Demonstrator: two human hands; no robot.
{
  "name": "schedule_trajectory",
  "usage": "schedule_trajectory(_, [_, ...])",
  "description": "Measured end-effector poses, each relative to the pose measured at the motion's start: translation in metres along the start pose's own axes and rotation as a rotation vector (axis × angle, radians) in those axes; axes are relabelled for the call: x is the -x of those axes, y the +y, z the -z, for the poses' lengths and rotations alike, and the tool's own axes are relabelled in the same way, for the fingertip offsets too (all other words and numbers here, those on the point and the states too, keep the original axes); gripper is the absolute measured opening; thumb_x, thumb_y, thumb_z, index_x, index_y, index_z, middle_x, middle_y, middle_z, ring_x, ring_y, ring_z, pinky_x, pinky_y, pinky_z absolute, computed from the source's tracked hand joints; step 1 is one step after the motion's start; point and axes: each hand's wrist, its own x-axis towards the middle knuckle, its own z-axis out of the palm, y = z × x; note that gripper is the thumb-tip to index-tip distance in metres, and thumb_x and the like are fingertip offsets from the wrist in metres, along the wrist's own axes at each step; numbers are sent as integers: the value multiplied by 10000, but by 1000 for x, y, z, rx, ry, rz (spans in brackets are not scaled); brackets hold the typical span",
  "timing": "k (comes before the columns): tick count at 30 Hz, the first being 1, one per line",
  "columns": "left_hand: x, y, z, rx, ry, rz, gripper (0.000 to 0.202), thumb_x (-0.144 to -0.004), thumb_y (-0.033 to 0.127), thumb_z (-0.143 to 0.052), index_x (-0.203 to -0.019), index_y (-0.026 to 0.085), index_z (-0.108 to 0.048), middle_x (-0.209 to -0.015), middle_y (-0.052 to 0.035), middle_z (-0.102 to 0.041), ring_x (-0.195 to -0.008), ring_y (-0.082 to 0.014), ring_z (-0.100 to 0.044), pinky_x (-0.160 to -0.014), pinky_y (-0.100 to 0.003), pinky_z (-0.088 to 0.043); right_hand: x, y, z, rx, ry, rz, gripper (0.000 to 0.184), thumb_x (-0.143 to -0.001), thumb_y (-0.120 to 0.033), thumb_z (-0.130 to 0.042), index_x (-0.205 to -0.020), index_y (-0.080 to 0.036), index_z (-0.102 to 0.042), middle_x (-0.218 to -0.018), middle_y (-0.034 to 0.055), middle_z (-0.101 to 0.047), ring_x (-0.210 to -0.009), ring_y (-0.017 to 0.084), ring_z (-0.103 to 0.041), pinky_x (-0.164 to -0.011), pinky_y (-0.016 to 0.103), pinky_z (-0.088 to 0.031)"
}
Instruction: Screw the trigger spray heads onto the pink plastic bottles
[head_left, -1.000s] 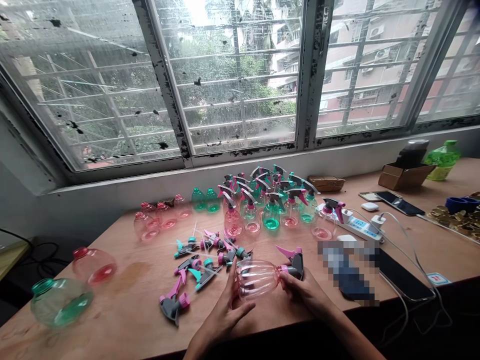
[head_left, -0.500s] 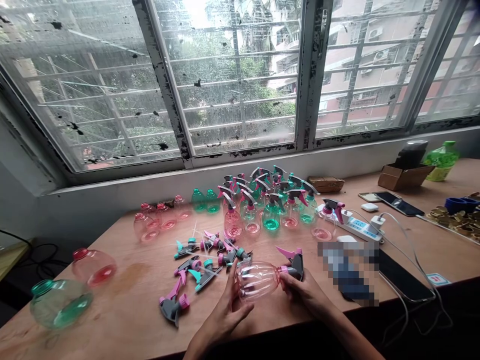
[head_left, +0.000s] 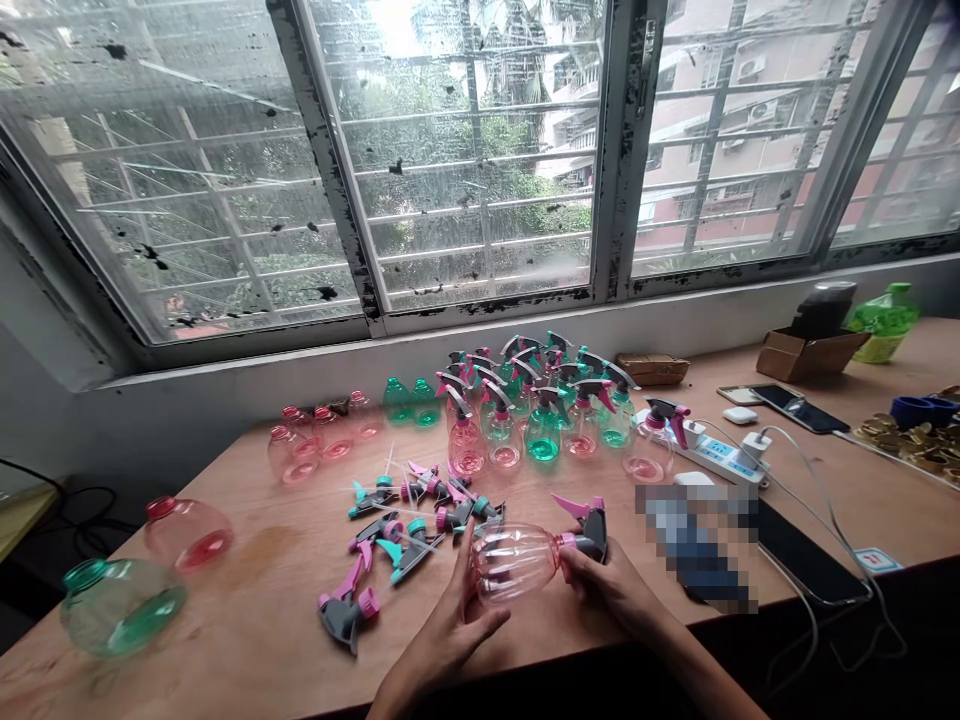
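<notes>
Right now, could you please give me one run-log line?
left hand: at bottle; right hand: at spray head; bottle: sideways; loose heads: on table

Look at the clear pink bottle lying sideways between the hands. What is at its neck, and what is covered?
At the bottle's neck is a spray head, grey with a pink collar and trigger. The right hand covers its underside, so that part cannot be seen.

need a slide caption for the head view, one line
A pink spray bottle held sideways, left hand at its base, right hand at its neck, near loose trigger heads on the table.
</notes>
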Motion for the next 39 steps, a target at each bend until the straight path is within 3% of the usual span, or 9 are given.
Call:
schedule_trajectory(4, [0, -9, 3, 37, -8, 55, 1205, -814, 548, -769, -1612, 281, 93, -1721, -127, -143, -1581, -344, -122, -1283, -540, -47, 0, 1, 1, 5, -5, 5, 404, -836, -533, -767, -918, -173, -602, -600, -41, -607, -440, 97, -488, -452, 229, -357])
schedule_trajectory(9, [0, -6, 2, 26, -5, 30, 1174, -853, 475, -759, -1600, 313, 132, -1657, -138, -333, -1496, -345, -367, -1264, -567, -160, 0, 3, 1, 3, 4, 2, 420, -826, -549, -769, -936, -179, -603, -607, -41, -615, -437, 98, -493, -445, 228, -362])
schedule_trajectory(15, [0, -8, 4, 16, -9, -3, 1141, -855, 431, -772, -1608, 334, 80, -1700, -102, -242, -1554, -322, -244, -1283, -526, -108, -1, 1, 2, 9, 12, 5, 419, -823, -549, -774, -904, -167, -620, -596, -41, -607, -442, 93, -492, -447, 223, -374])
schedule_trajectory(20, [-1, -11, 5, 69, -28, 38, 1136, -861, 479, -752, -1612, 304, 81, -1639, -145, -372, -1496, -330, -374, -1265, -548, -167, -1, 2, 2, 6, 17, 2, 427, -816, -557, -777, -897, -171, -612, -598, -39, -612, -438, 94, -496, -441, 223, -372])
schedule_trajectory(23, [-1, -4, 1, 36, -3, 28, 1166, -859, 436, -767, -1602, 322, 126, -1651, -142, -345, -1509, -321, -352, -1267, -536, -172, -1, 2, 3, 2, 25, 2, 429, -813, -555, -781, -918, -178, -605, -597, -43, -617, -439, 95, -498, -445, 224, -374])
schedule_trajectory(26, [-1, 1, 0, 7, 12, 2, 1163, -868, 412, -761, -1597, 334, 141, -1685, -120, -267, -1569, -304, -207, -1282, -507, -126, -1, 3, 3, 1, 20, -1, 426, -808, -548, -789, -918, -179, -609, -594, -43, -618, -443, 97, -501, -450, 226, -379])
schedule_trajectory(31, [-1, -6, 3, 57, -4, 23, 1168, -836, 529, -756, -1609, 322, 95, -1736, -89, -68, -1588, -320, -93, -1287, -507, -86, 0, 3, 2, -8, 33, -9, 423, -794, -539, -806, -913, -185, -607, -593, -48, -619, -452, 94, -505, -458, 222, -373])
schedule_trajectory(35, [0, -4, 2, 46, -10, 31, 1156, -849, 477, -766, -1606, 335, 97, -1717, -109, -175, -1543, -324, -275, -1274, -522, -159, 0, 2, 1, -17, 38, -13, 434, -785, -539, -812, -922, -187, -597, -594, -48, -625, -444, 94, -508, -450, 219, -365])
schedule_trajectory(39, [1, 2, 0, 8, 9, 9, 1160, -864, 419, -765, -1593, 364, 136, -1721, -107, -148, -1481, -326, -399, -1258, -516, -222, 0, 1, 1, -21, 31, -10, 439, -793, -546, -802, -919, -187, -585, -591, -48, -630, -437, 93, -505, -446, 219, -365])
